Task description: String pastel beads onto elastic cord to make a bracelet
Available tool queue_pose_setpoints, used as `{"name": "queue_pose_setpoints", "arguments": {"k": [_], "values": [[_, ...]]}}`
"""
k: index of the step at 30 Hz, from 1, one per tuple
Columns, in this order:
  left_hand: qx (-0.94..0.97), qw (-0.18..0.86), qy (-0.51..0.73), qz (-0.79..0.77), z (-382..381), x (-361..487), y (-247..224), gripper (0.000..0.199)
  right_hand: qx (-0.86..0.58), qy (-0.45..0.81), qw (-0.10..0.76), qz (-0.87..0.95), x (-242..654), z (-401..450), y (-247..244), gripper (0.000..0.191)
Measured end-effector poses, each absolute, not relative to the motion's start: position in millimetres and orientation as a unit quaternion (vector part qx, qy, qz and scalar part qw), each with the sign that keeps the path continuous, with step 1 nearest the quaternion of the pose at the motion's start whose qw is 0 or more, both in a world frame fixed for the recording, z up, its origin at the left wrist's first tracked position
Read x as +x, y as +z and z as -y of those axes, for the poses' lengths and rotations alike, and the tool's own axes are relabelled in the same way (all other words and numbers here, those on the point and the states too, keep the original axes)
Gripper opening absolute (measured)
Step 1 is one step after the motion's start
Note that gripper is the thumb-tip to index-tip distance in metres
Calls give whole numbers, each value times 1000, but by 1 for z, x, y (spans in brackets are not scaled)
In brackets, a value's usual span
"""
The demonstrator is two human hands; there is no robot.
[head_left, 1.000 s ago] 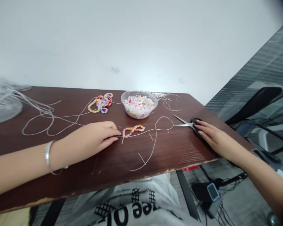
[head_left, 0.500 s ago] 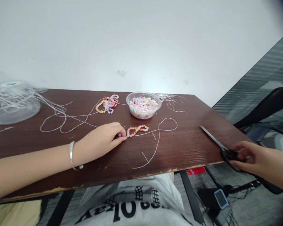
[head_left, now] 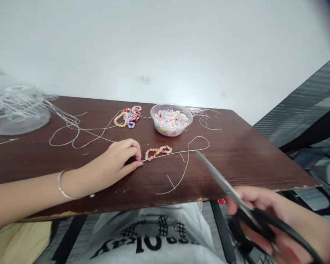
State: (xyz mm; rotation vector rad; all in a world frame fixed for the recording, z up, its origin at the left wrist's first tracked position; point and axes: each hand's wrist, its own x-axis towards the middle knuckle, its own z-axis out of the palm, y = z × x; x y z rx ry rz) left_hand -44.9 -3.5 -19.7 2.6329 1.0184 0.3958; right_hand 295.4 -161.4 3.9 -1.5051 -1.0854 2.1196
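At the far left sits a clear spool (head_left: 19, 126), its loose white cord (head_left: 73, 126) tumbling in loops across the brown desk (head_left: 250, 146), slack perhaps because it has slipped off the reel. My left hand (head_left: 121, 157) rests low, thumb and fingertips pinched narrow on a white strand (head_left: 183, 175), seemingly to steady it. Behind, a tangled bunch of bracelets (head_left: 125, 117) lies apart, likely out of my way. Just right of my fingertips is the orange-and-pink beaded bracelet (head_left: 166, 147), flat and twisted, within easy reach. Beyond it a clear plastic bowl (head_left: 169, 132) keeps small beads (head_left: 172, 119) together, with cord snippets (head_left: 195, 110) alongside. The strand's tail curls over itself toward me. At the right, my right hand (head_left: 272, 203) is wrapped around black-handled scissors (head_left: 222, 181), blades aimed at the strand; I cannot tell which fingers fill the loops.
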Motion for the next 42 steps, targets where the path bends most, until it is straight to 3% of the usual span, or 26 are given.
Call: {"name": "queue_pose_setpoints", "arguments": {"k": [4, 10, 14, 22, 29, 42], "values": [[917, 141, 155, -338, 3, -49, -26, 18, -401, 803, 169, 407, 234, 117, 25, 53], [912, 183, 183, -318, 5, -52, -29, 17, -406, 805, 102, 420, 202, 93, 18, 65], [907, 194, 217, -306, 9, -55, -25, 17, -413, 801, 111, 419, 189, 90, 15, 63], [926, 103, 247, -267, 20, -55, -21, 19, -461, 780, 81, 416, 179, 87, 9, 44], [935, 82, 241, -247, 19, -56, -23, 17, -479, 740, 7, 472, 177, 79, 13, 52], [941, 94, 230, -229, 21, -58, -21, 18, -450, 725, -36, 519, 175, 67, 18, 55]]}}
